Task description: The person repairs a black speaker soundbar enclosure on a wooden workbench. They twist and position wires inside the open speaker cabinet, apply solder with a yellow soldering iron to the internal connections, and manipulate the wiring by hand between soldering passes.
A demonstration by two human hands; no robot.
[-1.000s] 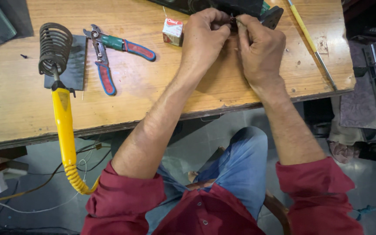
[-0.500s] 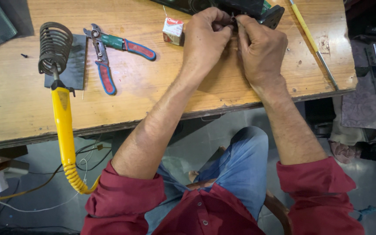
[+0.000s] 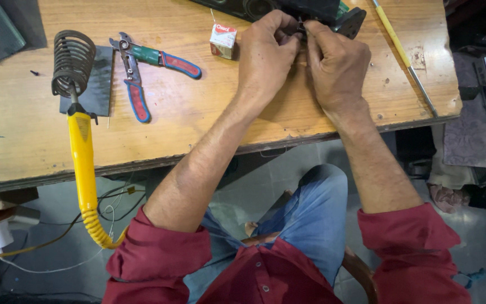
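Both hands at top centre of frame, fingertips meeting over small dark part at near edge of black device. Left hand and right hand both pinching part, fingers pressed together. Part lies directly between the fingertips, equally near both hands; long axis unclear. Pliers and soldering iron at left, well apart.

Tan wood worktop; yellow soldering iron in dark coil stand; red-blue-green pliers; white-red small box; red sleeves; blue jeans.
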